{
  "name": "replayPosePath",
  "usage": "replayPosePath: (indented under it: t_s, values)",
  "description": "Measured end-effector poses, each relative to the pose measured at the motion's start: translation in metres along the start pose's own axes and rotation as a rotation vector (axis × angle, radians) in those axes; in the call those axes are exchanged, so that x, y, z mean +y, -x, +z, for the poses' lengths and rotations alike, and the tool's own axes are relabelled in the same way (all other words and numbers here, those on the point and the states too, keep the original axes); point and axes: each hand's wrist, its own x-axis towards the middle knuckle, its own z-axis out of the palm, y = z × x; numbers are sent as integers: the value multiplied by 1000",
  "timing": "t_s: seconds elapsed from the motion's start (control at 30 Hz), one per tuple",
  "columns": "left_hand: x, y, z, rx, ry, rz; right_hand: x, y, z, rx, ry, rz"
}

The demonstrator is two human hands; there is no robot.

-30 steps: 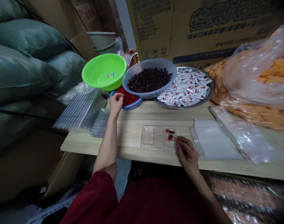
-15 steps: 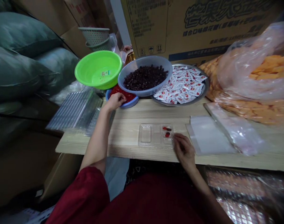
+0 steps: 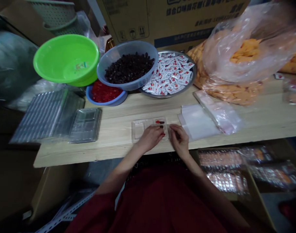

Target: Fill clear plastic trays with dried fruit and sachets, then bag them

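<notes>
A clear plastic tray with moulded compartments lies on the wooden table in front of me. My left hand reaches over its right part, fingertips pinched on a small red piece like candied fruit. In the upper right compartment lie a red piece and a dark piece; another dark piece shows just above my left fingertips. My right hand is curled at the tray's right edge, thumb and forefinger closed on it. The blue bowl of red pieces and a bowl of dark dried fruit stand behind.
A green basin stands at the back left, a metal tray of white sachets at the back centre. Stacked clear trays lie left, clear bags right. A large bag of orange pieces stands behind them, before a carton.
My left hand has moved from the bowl of red pieces to the tray, bringing a red piece. The right hand stays at the tray's edge. The view has shifted right and down.
</notes>
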Motion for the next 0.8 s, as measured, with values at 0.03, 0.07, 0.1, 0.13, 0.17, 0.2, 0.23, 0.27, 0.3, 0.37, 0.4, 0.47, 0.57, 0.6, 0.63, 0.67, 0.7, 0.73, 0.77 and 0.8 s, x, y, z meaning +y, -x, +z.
replayPosePath:
  t_s: [0.03,0.07,0.1,0.13,0.17,0.2,0.23,0.27,0.3,0.37,0.4,0.47,0.57,0.6,0.63,0.67,0.7,0.73,0.77,0.8]
  values:
    - [-4,1,-1,4,30,-3,0,0,-1,3,-2,-6]
    - [-9,2,-3,19,78,-6,-1,0,-1,4,-4,-12]
    - [-12,4,-6,43,133,-11,-1,1,-1,2,-5,-17]
    - [-15,5,-9,69,180,-19,-1,1,-2,-6,-1,-25]
    - [-17,6,-10,89,210,-27,-1,1,-2,-23,10,-35]
    - [-19,7,-10,101,222,-28,-1,1,-1,-50,26,-51]
    - [-20,7,-9,109,216,-19,-1,1,-1,-88,45,-76]
    - [-21,6,-7,114,199,-3,-1,1,0,-130,63,-108]
    - [-22,5,-5,118,180,14,-1,1,1,-170,80,-143]
    - [-23,3,-3,135,173,25,-2,1,2,-226,108,-195]
    - [-23,3,-5,152,186,14,-2,1,3,-239,118,-209]
    - [-23,3,-12,187,216,-25,-1,0,4,-246,125,-222]
    - [-24,2,-33,255,196,-66,0,0,4,-237,111,-229]
    - [-25,-1,-42,298,176,-77,0,1,4,-225,100,-223]
    - [-26,-6,-52,351,156,-89,1,1,4,-204,83,-214]
    - [-28,-14,-63,409,132,-99,3,2,5,-178,62,-199]
    - [-30,-25,-74,457,96,-108,4,3,6,-150,44,-178]
    - [-32,-39,-84,483,42,-120,5,4,6,-122,31,-156]
    - [-34,-56,-94,481,-30,-139,6,4,7,-96,25,-136]
    - [-37,-74,-103,442,-121,-169,6,5,7,-72,26,-119]
